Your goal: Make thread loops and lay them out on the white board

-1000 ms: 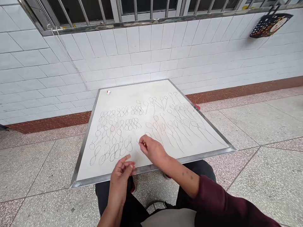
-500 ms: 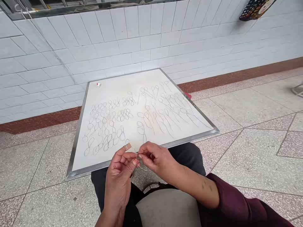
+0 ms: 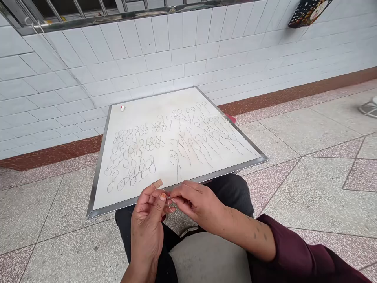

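A thin, pale wire (image 3: 173,212) runs between my two hands, curving in a loop below the fingertips. My left hand (image 3: 149,218) pinches it between thumb and fingers. A tan bandage (image 3: 158,183) wraps that hand's index fingertip. My right hand (image 3: 198,199) closes thumb and forefinger on the wire beside the left fingertips; the exact pinch point is partly hidden. Both hands are at the near edge of a white metal-rimmed table (image 3: 132,203). On it lie rows of figure-eight wire pieces (image 3: 112,181) at left and single-loop wires with long tails (image 3: 178,169) at right.
A small white-and-red item (image 3: 123,108) sits at the table's far left corner. Behind stands a white tiled wall (image 3: 165,65) with a barred window. A patterned bag (image 3: 308,13) hangs at upper right. A round rack-like object (image 3: 368,109) is on the floor at right.
The wire loop near the left index finger has become smaller, and the left thumb has moved up and leftward over the wire. The view has shifted slightly.
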